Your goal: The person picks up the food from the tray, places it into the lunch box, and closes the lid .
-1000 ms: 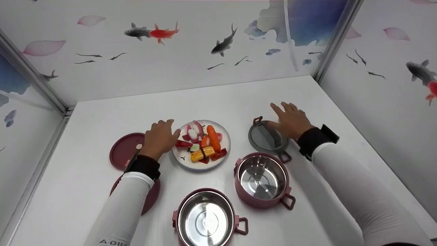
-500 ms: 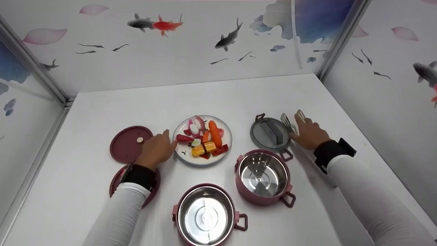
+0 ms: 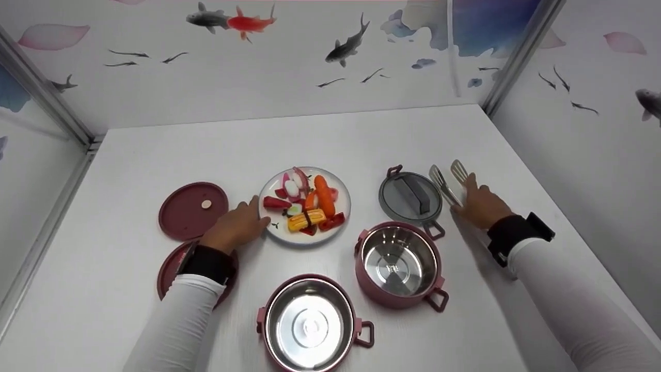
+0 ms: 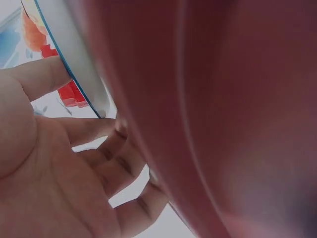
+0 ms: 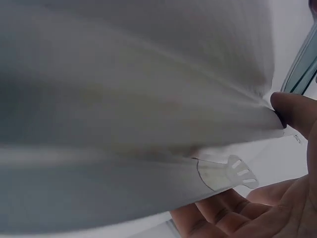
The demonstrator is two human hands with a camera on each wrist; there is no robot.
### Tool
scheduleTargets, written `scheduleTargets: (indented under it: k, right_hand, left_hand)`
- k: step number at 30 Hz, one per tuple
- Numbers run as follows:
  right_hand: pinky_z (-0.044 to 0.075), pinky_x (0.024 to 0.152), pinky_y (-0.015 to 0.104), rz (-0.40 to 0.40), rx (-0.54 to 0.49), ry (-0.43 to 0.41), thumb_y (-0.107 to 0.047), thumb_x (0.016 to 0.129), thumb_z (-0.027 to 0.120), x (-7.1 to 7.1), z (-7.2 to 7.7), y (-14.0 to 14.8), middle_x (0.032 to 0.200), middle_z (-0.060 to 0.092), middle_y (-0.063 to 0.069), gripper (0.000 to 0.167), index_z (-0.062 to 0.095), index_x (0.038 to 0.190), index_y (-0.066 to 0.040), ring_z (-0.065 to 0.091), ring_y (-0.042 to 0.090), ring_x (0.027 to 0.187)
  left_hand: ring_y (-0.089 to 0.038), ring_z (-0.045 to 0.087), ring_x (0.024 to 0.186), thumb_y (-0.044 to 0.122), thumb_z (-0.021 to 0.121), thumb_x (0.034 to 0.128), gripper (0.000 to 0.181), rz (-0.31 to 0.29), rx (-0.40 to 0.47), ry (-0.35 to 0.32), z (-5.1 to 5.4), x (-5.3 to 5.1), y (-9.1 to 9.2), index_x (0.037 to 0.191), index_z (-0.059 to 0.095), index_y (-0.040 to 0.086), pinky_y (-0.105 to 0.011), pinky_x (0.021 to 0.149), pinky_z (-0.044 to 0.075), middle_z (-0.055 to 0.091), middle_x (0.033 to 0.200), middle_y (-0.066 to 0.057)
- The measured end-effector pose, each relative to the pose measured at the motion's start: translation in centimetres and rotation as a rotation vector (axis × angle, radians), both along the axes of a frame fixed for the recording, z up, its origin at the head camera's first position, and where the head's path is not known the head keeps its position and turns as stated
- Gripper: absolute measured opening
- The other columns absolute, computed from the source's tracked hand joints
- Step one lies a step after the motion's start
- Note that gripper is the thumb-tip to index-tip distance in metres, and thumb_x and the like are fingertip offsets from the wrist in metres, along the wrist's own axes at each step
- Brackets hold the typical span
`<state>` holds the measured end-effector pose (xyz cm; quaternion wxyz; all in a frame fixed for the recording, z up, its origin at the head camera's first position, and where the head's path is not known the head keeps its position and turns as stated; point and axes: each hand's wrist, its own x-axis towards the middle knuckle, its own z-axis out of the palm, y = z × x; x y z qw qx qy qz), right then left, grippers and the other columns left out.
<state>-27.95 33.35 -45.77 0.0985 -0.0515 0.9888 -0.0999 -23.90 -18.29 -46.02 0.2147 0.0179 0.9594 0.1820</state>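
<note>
In the head view, my left hand [image 3: 233,227] is at the left edge of a round white plate [image 3: 283,231] with a blue-grey rim. The left wrist view shows the thumb over the plate's rim and fingers against its underside. Toy foods lie on the plate: a carrot [image 3: 324,197], a corn piece [image 3: 307,220], red pieces and white-and-pink pieces. On the right, my right hand [image 3: 483,206] grips metal tongs [image 3: 446,190], thumb on one arm and fingers on the other. The tongs' slotted ends stand apart, pointing away, beside a dark grey lid [image 3: 396,199].
Two dark red pots with steel insides, a front pot [image 3: 310,321] and a right pot [image 3: 397,268], stand with handles sticking out. Two dark red lids, one upper [image 3: 181,212] and one lower [image 3: 170,263], lie left, partly under my left arm. Printed walls enclose the white table [image 3: 330,139].
My left hand has come down onto the plate's edge. The right hand has moved right from above the grey lid and now holds the tongs, whose ends have come into sight.
</note>
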Motion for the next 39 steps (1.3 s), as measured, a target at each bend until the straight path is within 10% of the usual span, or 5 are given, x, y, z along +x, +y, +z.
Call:
scheduleTargets:
  k: [11, 19, 26, 39]
  right_hand:
    - [0.041, 0.098, 0.069, 0.011, -0.104, -0.066, -0.033, 0.101, 0.055, 0.5, 0.9, 0.3, 0.134, 0.033, 0.052, 0.087, 0.003, 0.155, 0.010, 0.044, 0.063, 0.121]
    - [0.035, 0.104, 0.069, 0.062, -0.175, 0.097, -0.036, 0.104, 0.052, 1.2, 3.5, 0.1, 0.137, 0.037, 0.046, 0.083, 0.008, 0.156, 0.009, 0.041, 0.058, 0.127]
    - [0.046, 0.091, 0.058, 0.239, -0.246, 0.236, -0.025, 0.099, 0.063, 2.8, 6.0, -5.1, 0.128, 0.054, 0.032, 0.070, 0.030, 0.154, 0.005, 0.054, 0.044, 0.111]
    - [0.054, 0.094, 0.050, 0.481, -0.113, 0.148, -0.025, 0.091, 0.075, 3.2, 7.0, -14.2, 0.133, 0.060, 0.023, 0.066, 0.048, 0.149, -0.007, 0.062, 0.036, 0.117]
  left_hand:
    - [-0.044, 0.029, 0.148, 0.040, 0.040, 0.1054, 0.076, -0.016, 0.041, -0.020, -0.3, -0.3, -0.8, 0.160, 0.003, 0.002, -0.057, 0.120, 0.026, 0.026, 0.159, -0.032]
    - [-0.046, 0.031, 0.147, 0.038, 0.041, 0.1057, 0.076, -0.026, 0.039, -0.018, -0.3, 0.3, -1.0, 0.160, 0.004, 0.001, -0.057, 0.119, 0.028, 0.028, 0.157, -0.033]
    - [-0.047, 0.032, 0.145, 0.037, 0.042, 0.1056, 0.075, -0.031, 0.026, 0.012, -0.1, 0.6, -1.1, 0.160, 0.006, -0.001, -0.057, 0.119, 0.030, 0.031, 0.156, -0.034]
    - [-0.045, 0.031, 0.147, 0.037, 0.043, 0.1046, 0.075, -0.041, 0.035, 0.027, -0.2, 0.5, -0.7, 0.159, 0.010, -0.001, -0.056, 0.120, 0.028, 0.030, 0.157, -0.032]
